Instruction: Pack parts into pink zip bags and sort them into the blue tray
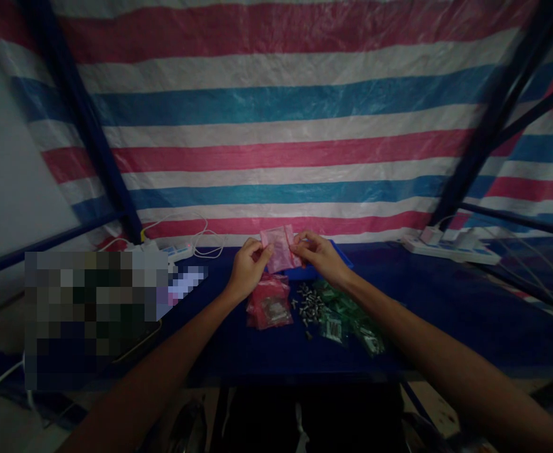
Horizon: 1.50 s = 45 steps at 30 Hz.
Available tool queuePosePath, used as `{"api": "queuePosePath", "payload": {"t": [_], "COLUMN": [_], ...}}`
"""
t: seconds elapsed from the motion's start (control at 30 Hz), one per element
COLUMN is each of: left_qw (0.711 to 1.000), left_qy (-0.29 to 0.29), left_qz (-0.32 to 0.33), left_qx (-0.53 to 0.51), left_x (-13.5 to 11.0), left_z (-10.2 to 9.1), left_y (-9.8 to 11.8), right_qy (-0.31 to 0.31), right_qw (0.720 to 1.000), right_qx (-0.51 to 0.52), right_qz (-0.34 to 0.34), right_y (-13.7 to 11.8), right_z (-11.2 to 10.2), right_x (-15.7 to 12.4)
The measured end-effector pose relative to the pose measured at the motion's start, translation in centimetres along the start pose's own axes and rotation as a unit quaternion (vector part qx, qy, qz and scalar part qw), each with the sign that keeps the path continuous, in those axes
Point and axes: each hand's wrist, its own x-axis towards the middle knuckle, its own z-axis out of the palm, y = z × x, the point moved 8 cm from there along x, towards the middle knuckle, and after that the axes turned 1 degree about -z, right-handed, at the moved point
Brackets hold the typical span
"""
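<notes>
Between my two hands a small pink plastic bag (279, 246) is held up above the table. My left hand (249, 264) pinches its left side between thumb and fingers. On the opposite side, my right hand (319, 253) grips the right edge of the same bag. Below lies a stack of pink bags (270, 305) with small metal parts visible inside. A loose heap of small metal screws (309, 303) is spread beside it. To the right, green-tinted plastic bags (333, 327) of metal pieces lie partly under my right forearm.
A blue tray (340, 253) stands behind my right hand on the dark blue table (446, 314). Power strips (450, 247) with cables sit at the back right and back left. Striped sheeting (276, 107) hangs behind. A blurred-out area (92, 321) covers the left.
</notes>
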Motion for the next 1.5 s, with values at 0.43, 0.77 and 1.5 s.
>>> {"api": "queuePosePath", "payload": {"t": [0.43,0.77,1.5], "left_qw": [0.994,0.993,0.999], "left_qy": [0.016,-0.015,0.013], "left_qz": [0.08,0.099,0.017], "left_qx": [0.066,0.062,0.05], "left_x": [0.0,-0.8,-0.1], "left_z": [-1.2,-0.1,-0.6], "left_y": [3.0,3.0,0.9], "right_qy": [0.023,0.024,0.019], "right_qw": [0.996,1.0,0.998], "right_qx": [0.083,0.006,0.058], "right_qz": [0.013,-0.012,0.032], "right_y": [0.1,-0.4,0.4], "right_z": [-0.8,-1.0,-0.6], "right_x": [0.2,0.1,0.1]}}
